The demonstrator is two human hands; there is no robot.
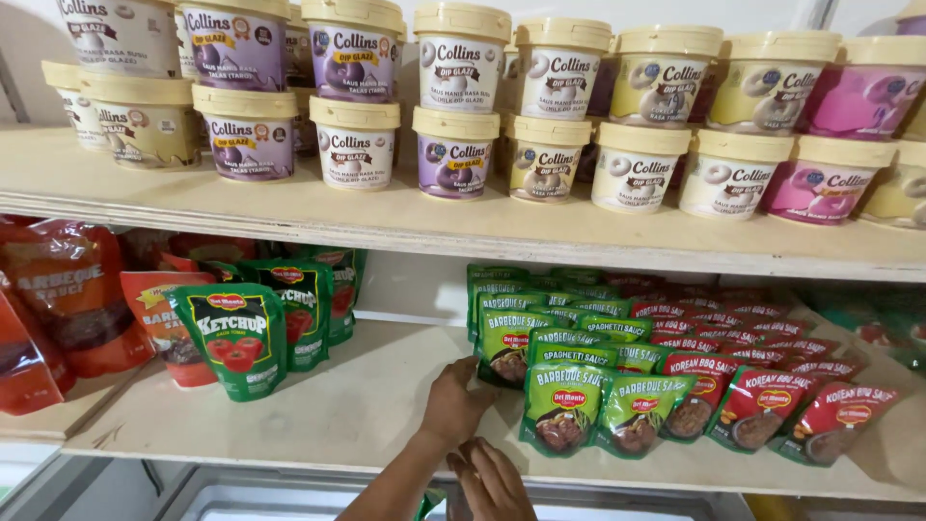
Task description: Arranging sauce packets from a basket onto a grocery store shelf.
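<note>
My left hand (453,400) reaches up from the bottom onto the lower wooden shelf (338,405). It lies palm down, with its fingertips at the left edge of a row of green sauce pouches (564,405). My right hand (494,479) hangs just below the shelf's front edge, fingers curled. A sliver of something green (424,504) shows beside it; whether the hand holds it is hidden. Red sauce pouches (762,400) stand in rows to the right of the green ones.
Green ketchup pouches (236,338) and large red pouches (68,289) stand on the shelf's left part. The upper shelf (463,227) carries stacked round tubs with cream lids (453,150). A bare stretch of shelf lies between the ketchup and my left hand.
</note>
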